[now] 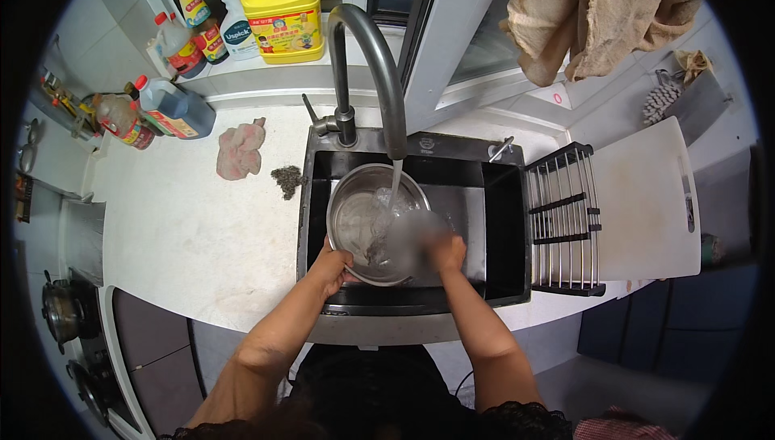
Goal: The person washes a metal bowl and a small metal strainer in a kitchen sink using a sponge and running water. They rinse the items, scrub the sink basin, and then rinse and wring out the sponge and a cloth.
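I'm apparently rinsing, left hand [329,270] clasping the bowl [351,218], right hand [449,253] too blurred to tell. Next I'm likely needing steadiness.

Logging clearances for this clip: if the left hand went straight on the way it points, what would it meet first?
Most likely the round metal basin: the left hand already holds its near-left edge. Exact depth there is hard to judge.

Bowl [349,210]: smooth, shiny metal. Faucet [390,77]: metal, satin sheen. Sink [507,246]: smooth, faintly glossy. Worktop [194,246]: smooth, low sheen. Scourer [286,181]: rough, wiry. Rag [240,150]: crumpled matt cloth. Yellow jug [282,27]: glossy plastic.
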Demonstrator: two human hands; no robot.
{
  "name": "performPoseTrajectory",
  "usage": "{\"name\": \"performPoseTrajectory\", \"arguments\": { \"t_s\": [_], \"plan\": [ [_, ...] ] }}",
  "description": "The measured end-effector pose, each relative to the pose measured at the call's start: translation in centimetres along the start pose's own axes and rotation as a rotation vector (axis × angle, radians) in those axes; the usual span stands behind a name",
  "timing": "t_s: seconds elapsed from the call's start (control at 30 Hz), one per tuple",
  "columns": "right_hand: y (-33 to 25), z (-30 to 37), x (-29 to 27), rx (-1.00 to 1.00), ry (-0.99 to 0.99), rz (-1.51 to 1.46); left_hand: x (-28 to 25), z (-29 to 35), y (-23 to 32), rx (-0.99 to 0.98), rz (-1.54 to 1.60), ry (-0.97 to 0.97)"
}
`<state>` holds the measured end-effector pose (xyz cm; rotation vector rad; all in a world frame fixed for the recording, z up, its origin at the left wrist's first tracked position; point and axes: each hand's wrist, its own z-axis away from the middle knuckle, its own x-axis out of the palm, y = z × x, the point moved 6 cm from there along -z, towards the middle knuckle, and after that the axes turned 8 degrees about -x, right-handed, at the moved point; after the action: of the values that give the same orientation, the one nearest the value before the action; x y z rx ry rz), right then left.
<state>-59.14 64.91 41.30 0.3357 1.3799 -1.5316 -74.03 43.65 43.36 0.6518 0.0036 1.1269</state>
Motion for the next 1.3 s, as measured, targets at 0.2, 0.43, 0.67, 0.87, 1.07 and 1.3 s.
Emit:
{"name": "performPoseTrajectory", "arguments": {
  "t_s": [0.2, 0.43, 0.67, 0.87, 1.07, 1.3],
  "plan": [
    [-5.8, -2.2, 1.5, -0.492, 0.143, -0.003, 1.5, -0.8, -2.9, -0.172, 0.133, -0.238],
    [-8.8, -1.4, 10.8, -0.638, -0.338, -0.546, 3.5, -1.5, -3.9, -0.245, 0.117, -0.354],
    [-7.4, 4.3, 10.2, -0.628, -0.766, -0.357, 0.9, -2.0, -0.2, 0.064, 0.062, -0.269],
    [-2.6, 2.1, 5.3, -1.119, -0.152, 0.494, 1.2, -1.4, 1.6, 0.335, -0.186, -0.153],
    [4.5, -5.3, 0.6, -0.210, 0.045, -0.138, 0.6, -1.7, 2.9, 0.564, -0.217, -0.109],
    [1.8, -3.5, 2.9, -0.010, -0.094, -0.670, -2.1, -5.4, 1.9, 0.331, -0.013, 0.071]
  ]
}}
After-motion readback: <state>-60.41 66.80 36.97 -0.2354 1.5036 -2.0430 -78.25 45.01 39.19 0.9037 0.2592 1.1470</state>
